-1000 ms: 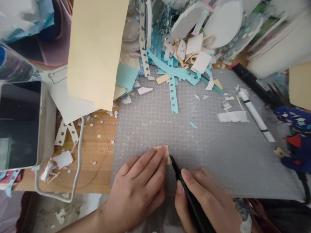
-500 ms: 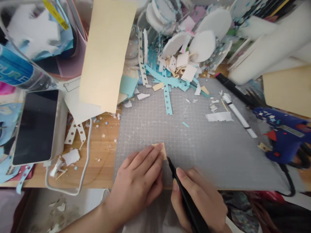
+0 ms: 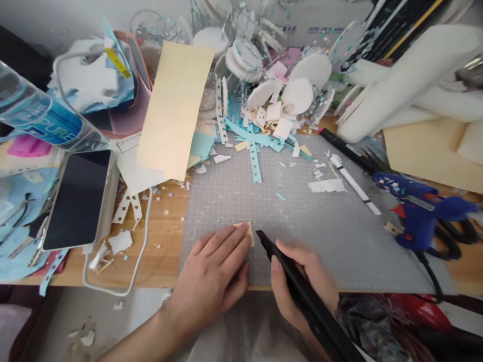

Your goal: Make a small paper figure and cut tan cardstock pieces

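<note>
My left hand (image 3: 213,274) lies flat on the grey cutting mat (image 3: 298,221), fingers stretched out. Its fingertips press on a small piece of beige card (image 3: 249,234), most of which they cover. My right hand (image 3: 302,284) is wrapped round a slim black craft knife (image 3: 298,281), held slantwise. The knife's tip points at the right edge of the card, a short gap away from it. Farther up the mat lie a punched blue paper strip (image 3: 255,163) and a tiny blue scrap (image 3: 280,196).
On the right rest a blue glue gun (image 3: 418,211), a white pen (image 3: 356,186) and a black marker (image 3: 347,151). White foam discs (image 3: 298,95) and scraps crowd the back. To the left are a beige sheet (image 3: 175,110), a phone (image 3: 77,198), a white cable (image 3: 145,236) and a water bottle (image 3: 49,115).
The knife tip has come away from the card's edge to the right. My left hand stays pressed on the card. The camera view has shifted, showing more of the back.
</note>
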Motion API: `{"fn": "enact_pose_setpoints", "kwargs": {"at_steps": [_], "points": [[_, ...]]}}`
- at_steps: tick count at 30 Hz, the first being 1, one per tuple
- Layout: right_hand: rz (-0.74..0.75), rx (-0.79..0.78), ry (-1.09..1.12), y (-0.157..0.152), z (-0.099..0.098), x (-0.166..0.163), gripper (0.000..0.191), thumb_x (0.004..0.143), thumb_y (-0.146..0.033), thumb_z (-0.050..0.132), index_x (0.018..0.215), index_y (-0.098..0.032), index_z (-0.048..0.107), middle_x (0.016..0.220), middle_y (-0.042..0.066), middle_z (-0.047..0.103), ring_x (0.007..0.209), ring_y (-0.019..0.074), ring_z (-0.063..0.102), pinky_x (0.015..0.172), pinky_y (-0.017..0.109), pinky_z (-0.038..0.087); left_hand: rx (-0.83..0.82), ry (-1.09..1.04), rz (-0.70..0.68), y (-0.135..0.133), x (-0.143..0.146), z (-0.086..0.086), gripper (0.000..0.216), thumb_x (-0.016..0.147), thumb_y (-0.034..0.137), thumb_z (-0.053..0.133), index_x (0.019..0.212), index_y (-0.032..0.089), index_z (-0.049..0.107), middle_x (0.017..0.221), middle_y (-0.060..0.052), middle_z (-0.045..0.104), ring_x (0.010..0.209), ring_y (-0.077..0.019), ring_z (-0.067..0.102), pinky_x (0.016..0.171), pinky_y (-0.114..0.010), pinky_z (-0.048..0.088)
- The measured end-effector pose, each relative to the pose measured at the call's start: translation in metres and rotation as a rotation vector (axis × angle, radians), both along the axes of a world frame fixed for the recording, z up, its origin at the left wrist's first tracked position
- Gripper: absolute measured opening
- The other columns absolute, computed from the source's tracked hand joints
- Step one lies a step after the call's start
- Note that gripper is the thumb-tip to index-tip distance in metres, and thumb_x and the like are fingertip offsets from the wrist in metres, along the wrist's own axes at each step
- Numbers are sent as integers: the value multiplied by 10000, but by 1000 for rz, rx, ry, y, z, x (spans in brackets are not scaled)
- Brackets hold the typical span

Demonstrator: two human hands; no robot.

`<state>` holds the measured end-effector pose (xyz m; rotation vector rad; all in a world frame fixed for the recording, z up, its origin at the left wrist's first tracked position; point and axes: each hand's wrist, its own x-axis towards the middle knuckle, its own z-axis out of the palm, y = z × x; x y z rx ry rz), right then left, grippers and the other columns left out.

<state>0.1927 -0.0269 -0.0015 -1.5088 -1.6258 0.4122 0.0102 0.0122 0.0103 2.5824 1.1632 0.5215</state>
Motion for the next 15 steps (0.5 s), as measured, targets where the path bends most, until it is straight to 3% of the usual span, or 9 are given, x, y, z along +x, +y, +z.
{"fn": "enact_pose_setpoints", "kwargs": {"at_steps": [7, 11, 15], "points": [[90, 68, -92, 8, 5, -1, 256, 888, -148, 543, 1139, -195, 556, 722, 29, 643, 615, 196, 649, 536, 309, 544, 11, -25, 1, 3, 1, 4, 360, 923, 164, 521, 1269, 132, 614, 1365, -74, 648, 1197, -227, 609, 932, -374, 432], [165, 72, -142, 15, 10, -1, 293, 863, -94, 527, 1149, -160, 531, 766, 40, 664, 598, 171, 646, 554, 295, 567, -14, -36, -4, 4, 2, 3, 349, 926, 162, 514, 1257, 124, 621, 1374, -70, 642, 1215, -221, 590, 922, -380, 399], [261, 12, -131, 21, 13, 5, 261, 828, -75, 516, 1060, -186, 558, 666, -3, 612, 528, 148, 619, 470, 250, 548, -33, -48, 3, 4, 1, 2, 346, 926, 161, 526, 1253, 116, 627, 1378, -72, 639, 1227, -213, 579, 915, -380, 387]]}}
